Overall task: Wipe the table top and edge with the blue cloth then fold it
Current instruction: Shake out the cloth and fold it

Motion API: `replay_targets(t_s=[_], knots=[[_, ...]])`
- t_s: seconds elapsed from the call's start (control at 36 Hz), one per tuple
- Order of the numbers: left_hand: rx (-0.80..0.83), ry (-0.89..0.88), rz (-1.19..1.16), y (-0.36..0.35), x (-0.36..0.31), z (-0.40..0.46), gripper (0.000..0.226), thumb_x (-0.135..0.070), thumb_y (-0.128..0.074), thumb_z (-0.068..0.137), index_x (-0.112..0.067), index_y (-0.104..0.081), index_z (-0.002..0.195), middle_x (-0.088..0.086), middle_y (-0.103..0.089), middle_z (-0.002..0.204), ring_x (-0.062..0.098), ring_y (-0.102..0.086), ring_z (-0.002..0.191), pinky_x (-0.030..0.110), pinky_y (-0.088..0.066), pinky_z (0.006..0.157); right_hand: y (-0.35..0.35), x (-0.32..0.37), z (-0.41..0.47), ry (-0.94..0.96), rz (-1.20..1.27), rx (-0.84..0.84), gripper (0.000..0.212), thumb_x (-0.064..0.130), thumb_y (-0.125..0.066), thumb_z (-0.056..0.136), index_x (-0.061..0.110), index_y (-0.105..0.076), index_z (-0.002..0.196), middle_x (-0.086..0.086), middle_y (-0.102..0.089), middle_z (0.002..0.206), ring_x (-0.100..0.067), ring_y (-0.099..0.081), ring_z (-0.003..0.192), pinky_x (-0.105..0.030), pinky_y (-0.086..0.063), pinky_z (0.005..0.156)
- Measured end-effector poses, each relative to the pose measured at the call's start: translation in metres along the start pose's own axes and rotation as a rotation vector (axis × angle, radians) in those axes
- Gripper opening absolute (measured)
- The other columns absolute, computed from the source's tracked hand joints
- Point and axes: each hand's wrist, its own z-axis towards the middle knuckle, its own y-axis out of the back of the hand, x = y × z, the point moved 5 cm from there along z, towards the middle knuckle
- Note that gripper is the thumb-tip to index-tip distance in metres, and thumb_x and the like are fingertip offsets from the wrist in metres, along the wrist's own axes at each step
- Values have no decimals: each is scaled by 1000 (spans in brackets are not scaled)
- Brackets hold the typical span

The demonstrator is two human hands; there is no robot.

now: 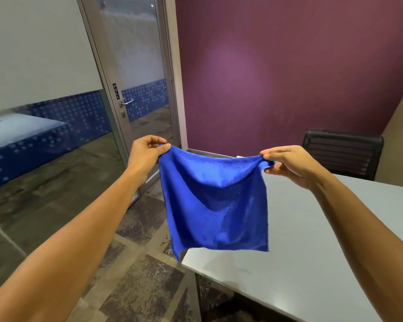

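We've got a plum wall (288, 66) at 12, a glass door (135, 66) with frosted panels around 10, patchy carpet tiles (138, 287), and a black chair (342, 152) at 2.

The cloth (215, 205) is a bright, even royal blue. The bench (312, 240) top is pale grey. The wall (288, 66) behind is deep plum purple, lighter at one glowing patch. The chair (342, 152) is black with ribbed horizontal stripes. The glass partition (45, 101) is frosted white above a blue band dotted with pale spots. The floor (138, 287) carries mottled grey and brown squares. The door (131, 66) frame is silver-grey.
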Motion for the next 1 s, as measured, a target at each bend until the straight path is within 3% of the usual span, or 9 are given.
replay_targets(t_s=[0.11,0.25,0.36,0.47,0.61,0.72,0.86,1.0], knots=[[12,-24,0,-15,-8,-4,9,-16,-76,84,-25,-74,82,-12,-73,76,-5,-66,67,12,-52,58,-12,4,-2,-6,27,168,27,-7,-70,85,3,-74,109,-13,-77,101,-23,-75,90,-28,-60,74],[-60,15,-12,12,-8,7,14,-14,-75,84,-28,-75,80,-5,-74,87,10,-67,85,23,-54,75,15,14,-1,55,25,34,28,-5,-70,86,-2,-71,114,-10,-76,92,-16,-70,80,-24,-59,71],[-60,31,-12,28,-9,6,11,-16,-74,85,-27,-76,82,-5,-75,88,11,-67,82,22,-52,62,20,17,-7,68,36,94,20,-2,-67,89,4,-75,106,-13,-77,99,-19,-73,84,-26,-59,71],[26,-12,10,-2,-21,-9,11,-14,-74,85,-25,-77,84,-8,-75,86,2,-67,77,13,-51,57,-10,22,-12,31,-10,225,21,12,-75,82,5,-78,102,-15,-76,102,-20,-72,87,-30,-60,76],[174,-91,63,-48,-36,-34,12,-12,-73,84,-19,-78,94,-3,-76,90,6,-69,79,17,-55,64,-57,24,-20,19,-71,392,38,-17,-63,83,8,-77,108,-18,-75,107,-26,-72,93,-32,-59,83],[342,-172,110,-75,-45,-55,23,-6,-72,84,-21,-76,100,-5,-76,92,9,-71,85,21,-58,73,-86,36,-30,131,-262,446,38,-11,-68,85,18,-76,108,-8,-78,103,-23,-74,96,-31,-60,83],[376,-260,208,-89,-55,-73,19,-10,-76,81,-22,-70,95,-5,-75,88,8,-71,81,31,-62,75,-107,54,-32,278,-560,281,19,9,-74,88,13,-77,106,-2,-78,86,-14,-76,77,-30,-63,74],[362,-212,161,-87,-55,-78,21,-7,-72,85,-18,-62,99,-2,-77,87,10,-73,82,41,-61,81,-109,59,-29,336,-727,128,18,21,-74,89,11,-77,104,3,-73,77,-11,-71,66,-20,-59,61]])
